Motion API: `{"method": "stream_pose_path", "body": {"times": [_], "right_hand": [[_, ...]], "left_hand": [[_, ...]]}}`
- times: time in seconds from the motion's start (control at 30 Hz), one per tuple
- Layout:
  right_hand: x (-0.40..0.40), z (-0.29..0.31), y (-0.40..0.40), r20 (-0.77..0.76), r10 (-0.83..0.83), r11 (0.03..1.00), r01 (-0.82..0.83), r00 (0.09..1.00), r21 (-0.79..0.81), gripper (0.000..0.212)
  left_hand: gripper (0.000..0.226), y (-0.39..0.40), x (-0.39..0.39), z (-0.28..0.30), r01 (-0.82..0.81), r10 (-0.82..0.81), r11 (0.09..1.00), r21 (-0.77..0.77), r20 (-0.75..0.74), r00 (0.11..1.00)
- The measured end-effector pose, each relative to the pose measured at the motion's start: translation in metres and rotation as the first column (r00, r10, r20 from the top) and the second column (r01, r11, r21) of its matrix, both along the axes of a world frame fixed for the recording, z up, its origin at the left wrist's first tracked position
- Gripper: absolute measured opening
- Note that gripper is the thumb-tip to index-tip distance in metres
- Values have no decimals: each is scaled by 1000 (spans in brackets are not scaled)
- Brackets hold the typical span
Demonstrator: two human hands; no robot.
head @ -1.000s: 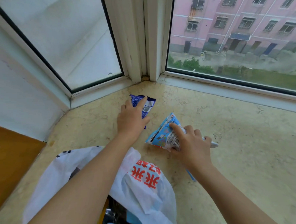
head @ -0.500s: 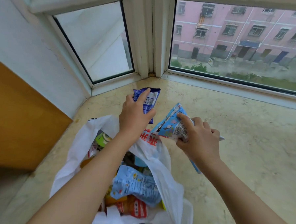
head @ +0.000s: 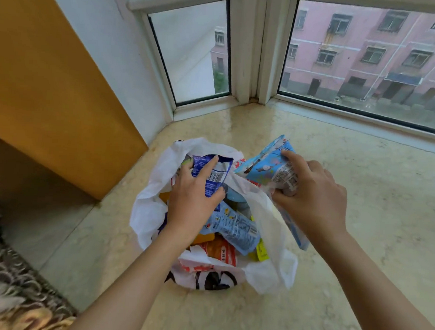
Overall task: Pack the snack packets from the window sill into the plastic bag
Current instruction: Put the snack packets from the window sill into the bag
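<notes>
Snack packets, two of them, held above the mouth of the plastic bag (head: 148, 211) in the head view. Dark blue packet (head: 212, 173) pinched in the left hand (head: 194, 204), index finger laid along its barcoded back, thumb curled under its lower edge, directly over the bag's opening. Light blue packet (head: 266, 167) gripped in the right hand (head: 310, 197), fingers curled round its printed face, tilted with its upper corner toward the window, just beside the bag's right rim and partly over it. Both hands closed firmly on their packets, neither touching the other.

White bag standing open on the marble window sill (head: 359, 222), red characters on its far rim, black print on its near side. Inside: another pale blue packet (head: 235, 229) lying across the middle, an orange-red packet (head: 219, 250) below it, a yellow scrap (head: 261, 251) at the right edge, more wrappers underneath, too crowded to tell apart.

Wooden panel (head: 51, 93) at the left, meeting the sill's corner. White window frame (head: 250, 53) at the back, pink building (head: 368, 51) behind the glass. Patterned fabric (head: 11, 280) in the lower left corner, blurred.
</notes>
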State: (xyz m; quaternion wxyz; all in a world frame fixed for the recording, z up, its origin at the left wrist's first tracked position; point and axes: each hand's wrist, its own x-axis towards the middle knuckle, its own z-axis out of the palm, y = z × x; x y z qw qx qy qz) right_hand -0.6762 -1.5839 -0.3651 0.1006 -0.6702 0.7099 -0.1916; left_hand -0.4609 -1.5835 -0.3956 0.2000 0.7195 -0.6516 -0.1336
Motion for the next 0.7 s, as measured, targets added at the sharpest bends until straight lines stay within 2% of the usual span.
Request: {"method": "stream_pose_path", "body": {"times": [0.3, 0.43, 0.53, 0.7], "right_hand": [[26, 17, 23, 72, 70, 997, -67, 995, -38, 72], [36, 21, 29, 100, 102, 994, -97, 990, -53, 72], [43, 21, 31, 115, 105, 994, -101, 988, -41, 72], [55, 18, 34, 171, 116, 993, -114, 978, -21, 72]], "left_hand": [[67, 34, 16, -37, -11, -7, 995, 103, 174, 985], [80, 35, 15, -47, -25, -31, 983, 181, 299, 954], [90, 37, 17, -61, -4, -60, 977, 211, 296, 953], [91, 35, 12, -63, 50, -148, 919, 392, 224, 963]]}}
